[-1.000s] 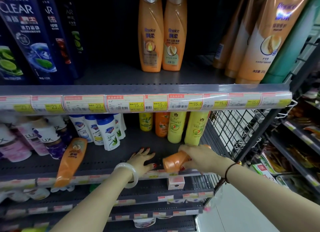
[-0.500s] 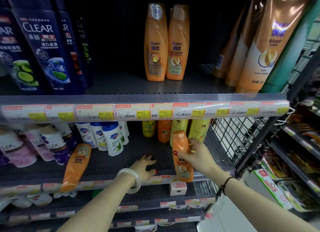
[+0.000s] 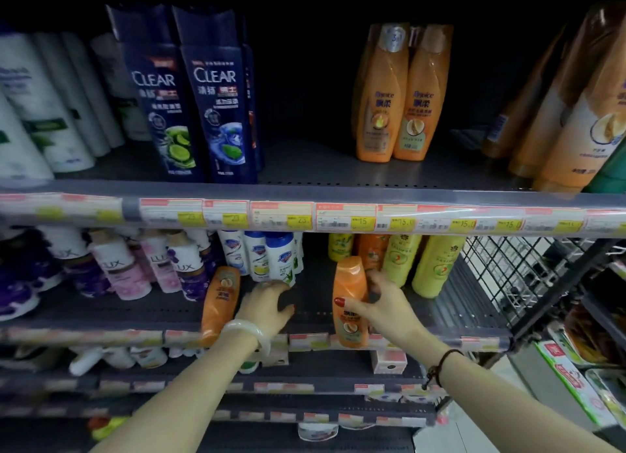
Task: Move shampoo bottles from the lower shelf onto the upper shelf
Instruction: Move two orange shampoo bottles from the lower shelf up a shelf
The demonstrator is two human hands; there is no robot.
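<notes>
My right hand (image 3: 382, 305) grips an orange shampoo bottle (image 3: 350, 300), holding it upright at the front of the lower shelf (image 3: 152, 312). A second orange bottle (image 3: 220, 305) lies tilted over that shelf's front edge. Beside it my left hand (image 3: 267, 305) hovers with curled fingers, holding nothing. On the upper shelf (image 3: 305, 171) stand two orange Rejoice bottles (image 3: 396, 97) in the middle.
Dark blue Clear bottles (image 3: 193, 97) and white bottles (image 3: 44, 107) fill the upper shelf's left; big orange bottles (image 3: 576, 114) lean at its right. Lux bottles (image 3: 125, 269), white bottles (image 3: 271, 256) and yellow bottles (image 3: 437, 266) stand on the lower shelf. A wire side panel (image 3: 515, 283) closes the right.
My right hand has lifted the orange bottle from lying flat to upright. My left hand has moved left, toward the tilted orange bottle. The view has shifted left.
</notes>
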